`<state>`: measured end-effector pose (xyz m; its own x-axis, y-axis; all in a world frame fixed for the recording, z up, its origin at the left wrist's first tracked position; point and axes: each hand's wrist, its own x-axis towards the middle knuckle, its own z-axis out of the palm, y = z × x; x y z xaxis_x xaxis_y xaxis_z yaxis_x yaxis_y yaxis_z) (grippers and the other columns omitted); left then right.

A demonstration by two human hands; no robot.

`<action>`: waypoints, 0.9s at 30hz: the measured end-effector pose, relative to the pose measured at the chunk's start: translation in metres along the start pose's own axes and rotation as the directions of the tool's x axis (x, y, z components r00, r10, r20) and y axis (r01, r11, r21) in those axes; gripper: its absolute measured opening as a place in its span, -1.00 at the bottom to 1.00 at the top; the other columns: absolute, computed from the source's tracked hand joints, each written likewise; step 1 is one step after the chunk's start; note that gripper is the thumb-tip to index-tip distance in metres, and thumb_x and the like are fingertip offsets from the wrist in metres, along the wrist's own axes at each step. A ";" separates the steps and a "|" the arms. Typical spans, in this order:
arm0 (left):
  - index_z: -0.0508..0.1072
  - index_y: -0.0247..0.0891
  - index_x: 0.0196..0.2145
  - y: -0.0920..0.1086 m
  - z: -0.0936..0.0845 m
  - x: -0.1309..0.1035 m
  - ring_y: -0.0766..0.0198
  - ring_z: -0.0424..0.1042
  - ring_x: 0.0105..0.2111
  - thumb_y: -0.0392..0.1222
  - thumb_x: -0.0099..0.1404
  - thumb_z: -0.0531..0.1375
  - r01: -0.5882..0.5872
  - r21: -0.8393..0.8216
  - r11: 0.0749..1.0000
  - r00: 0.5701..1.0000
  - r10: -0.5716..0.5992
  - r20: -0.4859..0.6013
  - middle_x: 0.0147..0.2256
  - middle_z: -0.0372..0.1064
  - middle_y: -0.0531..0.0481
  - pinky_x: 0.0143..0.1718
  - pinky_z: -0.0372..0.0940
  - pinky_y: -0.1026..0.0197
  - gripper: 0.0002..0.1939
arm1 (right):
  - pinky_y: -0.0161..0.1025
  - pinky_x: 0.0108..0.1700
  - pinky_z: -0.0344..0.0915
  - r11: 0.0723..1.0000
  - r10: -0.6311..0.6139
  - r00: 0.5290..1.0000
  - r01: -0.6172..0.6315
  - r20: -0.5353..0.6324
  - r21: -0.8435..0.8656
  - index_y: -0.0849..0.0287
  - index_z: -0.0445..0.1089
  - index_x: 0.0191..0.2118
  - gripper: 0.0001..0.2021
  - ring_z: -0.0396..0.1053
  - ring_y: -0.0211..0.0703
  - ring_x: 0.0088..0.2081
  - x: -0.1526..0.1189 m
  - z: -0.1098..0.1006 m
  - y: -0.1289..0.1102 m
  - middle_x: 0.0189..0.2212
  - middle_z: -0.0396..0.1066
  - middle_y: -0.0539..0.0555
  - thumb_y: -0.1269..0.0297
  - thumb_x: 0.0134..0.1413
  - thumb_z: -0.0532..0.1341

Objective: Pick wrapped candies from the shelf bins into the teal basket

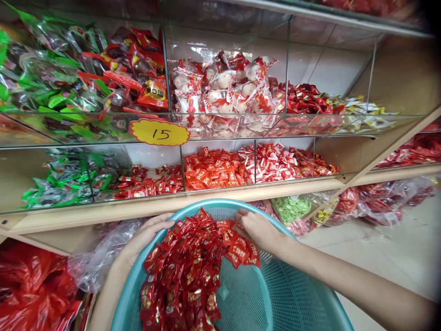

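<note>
A teal plastic basket (339, 317) with mesh walls is tilted below the shelf. Dark red wrapped candies (186, 271) fill its left side, and a smaller patch of brighter red wrapped candies (241, 250) lies to the right of them. My left hand (146, 234) grips the basket's rim at the upper left, its thumb partly hidden. Inside the basket, near the far wall, my right hand (255, 225) has its fingers curled down onto the brighter red candies. Its fingertips are hidden.
Glass-fronted shelf bins rise ahead, holding green packets (70, 177), bright red candies (213, 168) and white-red packets (223, 92). A yellow price tag (160, 132) reads 15. Bagged candies (368, 204) sit under the shelf at right; a red plastic bag (34, 285) lies lower left.
</note>
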<state>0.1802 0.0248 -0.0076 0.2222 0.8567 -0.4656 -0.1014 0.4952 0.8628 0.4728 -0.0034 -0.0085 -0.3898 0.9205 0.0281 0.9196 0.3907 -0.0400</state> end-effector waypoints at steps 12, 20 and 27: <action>0.53 -0.14 -0.23 -0.004 -0.005 0.003 0.15 0.52 -0.35 -0.25 0.02 0.32 -0.043 -0.006 0.999 0.998 0.043 0.044 -0.28 0.57 0.00 -0.25 0.38 0.18 -0.71 | -0.33 -0.24 0.17 0.956 -0.190 0.968 0.221 -0.166 0.195 0.20 0.45 -0.24 -0.80 0.37 -0.19 -0.24 0.110 -0.081 0.022 -0.27 0.47 0.10 0.50 -0.02 0.20; 0.56 -0.11 -0.27 -0.002 -0.004 0.001 0.07 0.52 -0.33 -0.23 -0.02 0.33 -0.054 0.055 0.997 0.998 0.055 -0.010 -0.28 0.57 0.00 -0.23 0.38 0.10 -0.72 | -0.32 -0.20 0.20 0.949 -0.289 0.957 0.291 -0.037 0.119 0.24 0.41 -0.12 -0.67 0.35 -0.15 -0.20 0.146 -0.060 0.013 -0.16 0.40 0.16 0.57 -0.08 0.21; 0.55 -0.12 -0.23 0.000 -0.003 0.002 0.07 0.53 -0.36 -0.23 -0.04 0.34 -0.010 0.049 0.999 1.000 0.011 -0.025 -0.33 0.58 -0.02 -0.26 0.39 0.09 -0.67 | -0.29 -0.23 0.17 0.932 -0.327 0.939 0.339 -0.108 0.126 0.27 0.40 -0.20 -0.80 0.31 -0.19 -0.25 0.142 -0.064 0.012 -0.19 0.35 0.16 0.48 -0.02 0.21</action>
<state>0.1779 0.0272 -0.0088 0.1971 0.8653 -0.4609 -0.0556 0.4792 0.8759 0.4311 0.1312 0.0588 -0.6616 0.7352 0.1475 0.7190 0.6778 -0.1535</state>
